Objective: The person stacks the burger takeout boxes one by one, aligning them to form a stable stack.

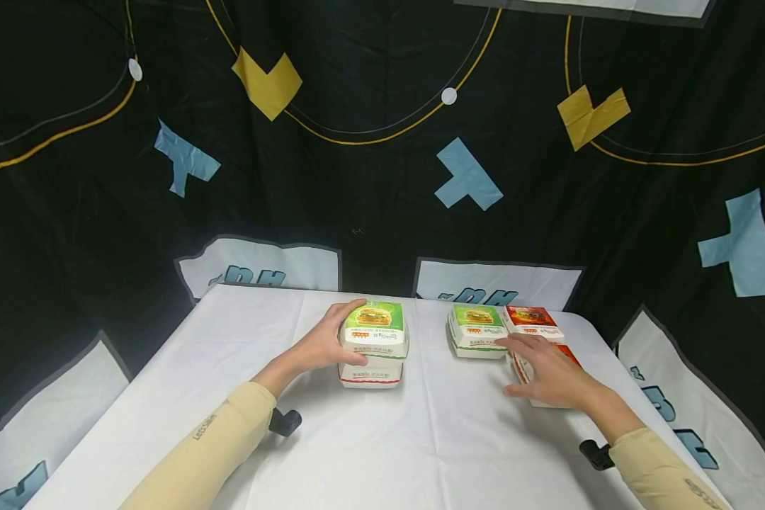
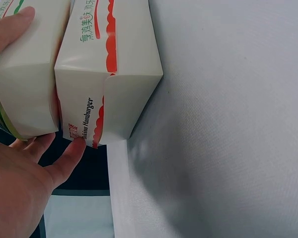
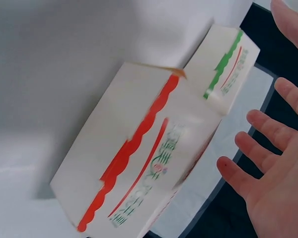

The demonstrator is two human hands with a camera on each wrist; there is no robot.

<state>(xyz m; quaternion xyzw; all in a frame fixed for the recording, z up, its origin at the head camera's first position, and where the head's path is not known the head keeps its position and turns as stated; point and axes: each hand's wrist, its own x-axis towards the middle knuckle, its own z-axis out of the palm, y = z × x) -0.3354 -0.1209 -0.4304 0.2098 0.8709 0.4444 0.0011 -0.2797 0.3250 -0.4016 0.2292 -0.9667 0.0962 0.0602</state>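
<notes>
My left hand [image 1: 325, 340] grips a green-topped hamburger box [image 1: 375, 333], thumb on its near side and fingers around the far side. Beneath it is a red-trimmed hamburger box [image 1: 370, 374]; in the left wrist view a fingertip touches this lower box [image 2: 84, 64]. My right hand [image 1: 551, 372], fingers spread, hovers above a red-topped hamburger box [image 1: 569, 354] and partly hides it. The right wrist view shows a gap between those fingers and the red-trimmed box [image 3: 139, 144]. Beside it stand another green-topped box [image 1: 478, 326] and, at the back, another red-topped box [image 1: 534, 322].
All the boxes are on a table with a white cloth [image 1: 414, 439]. Behind the table hangs a black curtain [image 1: 370, 191] with yellow and blue shapes. White printed panels [image 1: 500, 280] show along the table's far edge.
</notes>
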